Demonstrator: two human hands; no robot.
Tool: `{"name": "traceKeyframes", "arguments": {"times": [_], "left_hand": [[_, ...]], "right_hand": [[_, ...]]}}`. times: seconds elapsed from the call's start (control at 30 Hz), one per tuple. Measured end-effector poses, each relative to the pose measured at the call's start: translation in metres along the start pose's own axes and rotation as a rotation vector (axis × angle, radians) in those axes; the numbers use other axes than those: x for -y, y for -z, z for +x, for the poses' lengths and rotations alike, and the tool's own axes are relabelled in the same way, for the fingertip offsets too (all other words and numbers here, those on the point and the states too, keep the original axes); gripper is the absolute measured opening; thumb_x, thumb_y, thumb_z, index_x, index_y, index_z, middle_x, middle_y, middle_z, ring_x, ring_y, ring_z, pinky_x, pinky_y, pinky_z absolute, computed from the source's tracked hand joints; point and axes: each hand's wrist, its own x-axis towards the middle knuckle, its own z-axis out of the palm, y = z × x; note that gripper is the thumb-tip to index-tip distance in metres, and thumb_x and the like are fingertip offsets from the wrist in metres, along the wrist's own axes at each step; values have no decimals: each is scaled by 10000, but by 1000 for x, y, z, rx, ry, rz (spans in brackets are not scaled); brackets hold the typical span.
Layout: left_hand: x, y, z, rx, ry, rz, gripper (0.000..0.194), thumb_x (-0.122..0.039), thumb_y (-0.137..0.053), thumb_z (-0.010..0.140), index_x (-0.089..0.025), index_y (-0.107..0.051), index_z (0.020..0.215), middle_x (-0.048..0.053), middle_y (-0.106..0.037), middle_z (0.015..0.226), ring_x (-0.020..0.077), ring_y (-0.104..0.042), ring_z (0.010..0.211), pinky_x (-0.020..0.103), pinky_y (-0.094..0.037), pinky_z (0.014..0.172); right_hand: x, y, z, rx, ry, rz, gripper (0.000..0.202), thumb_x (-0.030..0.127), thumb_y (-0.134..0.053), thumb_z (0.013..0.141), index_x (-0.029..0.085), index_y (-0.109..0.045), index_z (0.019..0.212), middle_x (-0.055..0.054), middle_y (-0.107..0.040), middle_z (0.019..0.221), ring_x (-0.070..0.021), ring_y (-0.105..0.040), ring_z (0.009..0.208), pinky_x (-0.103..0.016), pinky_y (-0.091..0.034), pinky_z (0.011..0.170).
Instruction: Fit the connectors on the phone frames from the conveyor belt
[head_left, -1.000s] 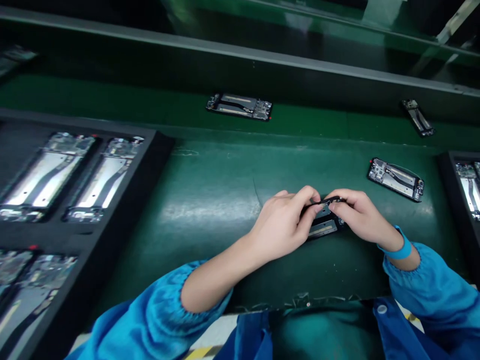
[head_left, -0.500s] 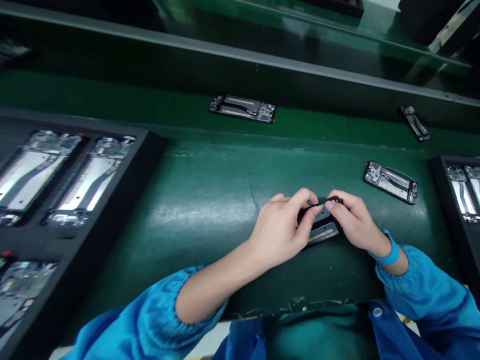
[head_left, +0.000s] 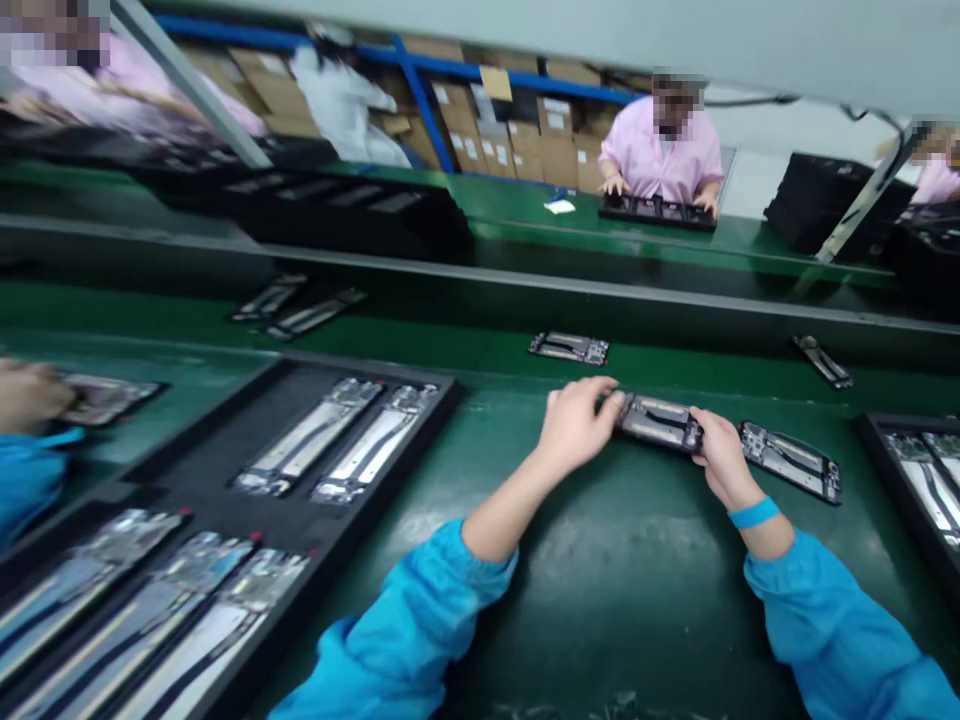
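Note:
An opened phone body with a dark ribbon cable across its metal middle is held slightly above the green table, its inner side facing up. My left hand grips its left end, thumb and fingers closed on the edge. At the right end, my right hand, with a blue band at the wrist, pinches the corner. Just right of that hand, another opened phone body lies on the table, a thin wire along its upper edge.
Black trays of phone bodies flank my arms. More phone bodies lie along the green strip beyond. At far left, another person's hand touches one. People work behind the ledge.
My hands have moved forward, farther apart, from pinching at the phone body's upper edge to holding its two ends. The camera has tilted up, bringing people and shelves into view.

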Motion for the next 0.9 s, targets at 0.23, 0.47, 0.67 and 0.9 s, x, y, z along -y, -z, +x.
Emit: {"name": "traceKeyframes", "arguments": {"times": [0.23,0.47,0.67,0.9], "left_hand": [[93,30,93,-214,595,172,396,-397,-638,989,-163,-595,1306,109,-615,1309,249,-638,1133,473,-565,956],[108,38,137,-2,784,79,393,-388,-644,987,-166,-595,1308,107,-617,1306,244,-642,1125,462,-572,945],[92,54,117,220,665,-169,394,-387,-647,985,-158,-598,1302,106,-620,1296,245,-646,1115,451,-577,936],[53,24,-23,657,507,-374,446,-535,-487,1032,-129,-669,1060,49,-689,905,123,-631,654,245,-517,557]], "right_hand": [[3,-30,80,-127,124,235,383,545,-603,914,232,-416,796,-7,-650,635,-50,-265,358,-171,-169,333],[-18,-42,97,-138,183,330,261,420,-611,920,168,-576,979,-189,-762,1088,-122,-623,504,-186,-332,344],[-25,-49,93,-79,281,167,386,484,-580,871,139,-676,1014,-105,-746,805,-151,-567,462,-245,-378,390],[-16,-49,59,1,450,-172,298,477,-646,730,212,-663,595,-39,-682,634,-235,-643,689,-301,-455,627]]}}
